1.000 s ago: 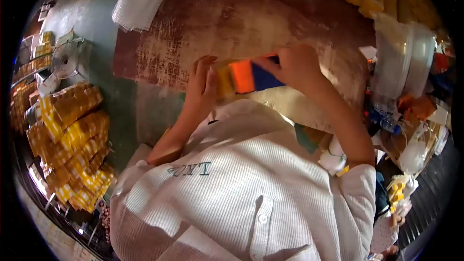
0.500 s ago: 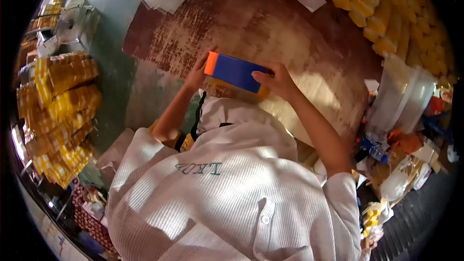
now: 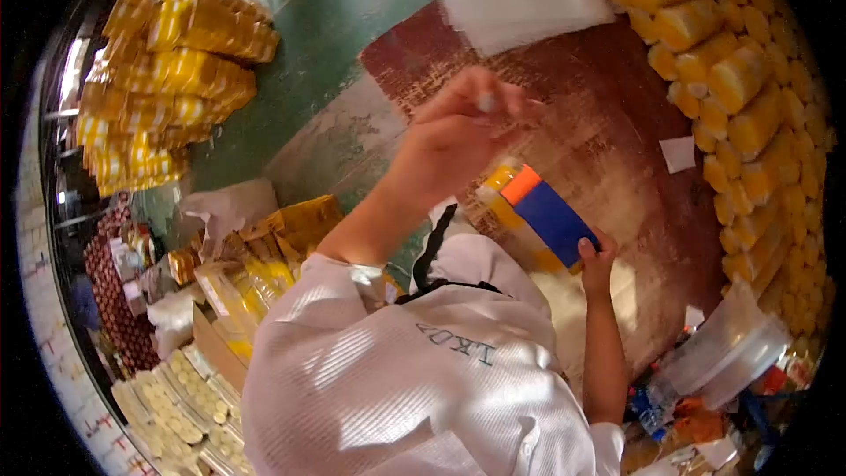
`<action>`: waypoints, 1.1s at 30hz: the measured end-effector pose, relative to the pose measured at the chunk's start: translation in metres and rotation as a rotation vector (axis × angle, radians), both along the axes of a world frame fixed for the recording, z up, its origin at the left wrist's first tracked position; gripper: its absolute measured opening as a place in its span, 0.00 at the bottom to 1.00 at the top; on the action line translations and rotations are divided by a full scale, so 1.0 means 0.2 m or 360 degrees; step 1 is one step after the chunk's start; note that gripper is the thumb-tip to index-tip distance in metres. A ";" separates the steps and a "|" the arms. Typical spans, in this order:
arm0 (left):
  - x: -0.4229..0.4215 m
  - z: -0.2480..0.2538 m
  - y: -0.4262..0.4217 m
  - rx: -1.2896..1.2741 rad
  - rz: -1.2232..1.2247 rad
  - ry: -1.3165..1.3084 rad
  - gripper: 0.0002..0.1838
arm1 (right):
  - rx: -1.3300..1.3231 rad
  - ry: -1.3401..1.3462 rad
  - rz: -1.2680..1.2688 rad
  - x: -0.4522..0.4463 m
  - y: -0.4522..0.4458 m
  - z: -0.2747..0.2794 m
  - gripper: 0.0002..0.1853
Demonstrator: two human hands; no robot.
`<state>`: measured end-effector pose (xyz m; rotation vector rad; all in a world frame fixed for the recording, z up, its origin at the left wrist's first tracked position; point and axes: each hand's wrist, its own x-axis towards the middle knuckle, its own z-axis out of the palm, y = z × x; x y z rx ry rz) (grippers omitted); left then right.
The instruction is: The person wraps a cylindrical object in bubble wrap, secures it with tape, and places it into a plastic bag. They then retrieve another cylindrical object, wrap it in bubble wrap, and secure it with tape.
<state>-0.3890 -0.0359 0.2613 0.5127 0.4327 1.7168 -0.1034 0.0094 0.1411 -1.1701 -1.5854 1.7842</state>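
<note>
A blue box with an orange end (image 3: 558, 222) lies tilted over the worn table. My right hand (image 3: 599, 257) grips its lower right end, with the thumb on the blue face. Beneath the box is a yellow packet in clear wrap (image 3: 502, 185), partly covered; I cannot tell whether the two are joined. My left hand (image 3: 471, 123) is raised above and left of the box, apart from it. Its fingers are slightly blurred and look spread, with nothing clearly in them.
A stack of clear plastic bags (image 3: 524, 0) lies on the table's (image 3: 414, 62) far side. Yellow wrapped packs are piled on the right (image 3: 749, 115) and the left (image 3: 181, 79). A white paper (image 3: 678, 154) and a plastic bag (image 3: 727, 348) are at right. Cartons (image 3: 304, 225) stand by my left side.
My left hand has let go of the box and risen. The box has turned and tilts down to the right in my right hand. The head view has shifted left.
</note>
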 end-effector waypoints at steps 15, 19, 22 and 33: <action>0.04 -0.06 0.07 0.0384 0.0241 0.0738 0.14 | 0.0009 -0.0215 0.0087 0.04 -0.02 -0.04 0.15; -0.07 -0.67 0.08 -0.0425 0.0641 0.1391 0.09 | -0.0040 -0.0312 0.0301 0.06 0.03 -0.03 0.19; 0.06 -0.91 -0.04 -0.0735 0.0211 0.1346 0.14 | -0.0066 -0.0097 -0.0076 0.01 -0.02 0.00 0.17; 0.12 -1.22 0.01 -0.0561 -0.0331 0.1762 0.20 | -0.0001 -0.0445 -0.0248 -0.05 -0.04 0.02 0.20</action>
